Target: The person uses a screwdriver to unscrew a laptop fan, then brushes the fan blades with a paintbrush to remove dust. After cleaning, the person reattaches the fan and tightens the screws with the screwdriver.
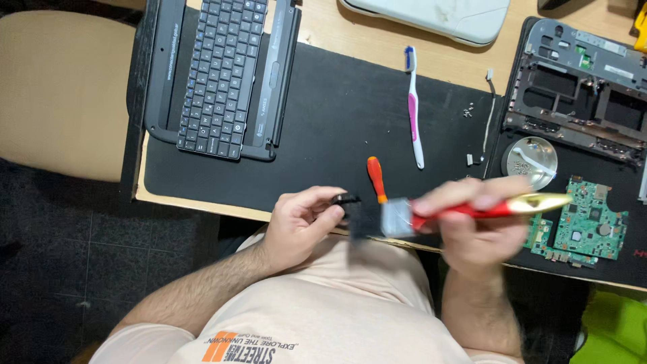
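My left hand [300, 219] pinches a small black part [346, 199] between thumb and fingers, just over the near edge of the black mat [323, 114]. My right hand [475, 226] grips a paintbrush with a red and gold handle [499, 207]; it is blurred. Its dark bristles [367, 219] and metal ferrule [397, 217] sit right beside the small part. An orange-handled screwdriver [376, 178] lies on the mat just behind the brush.
A laptop keyboard deck [219, 74] lies at the mat's far left. A pink and white toothbrush [413, 108], small screws [468, 109], a round metal dish [530, 160], a green circuit board [586, 219] and a laptop chassis [579, 87] lie to the right. A beige chair [60, 94] stands left.
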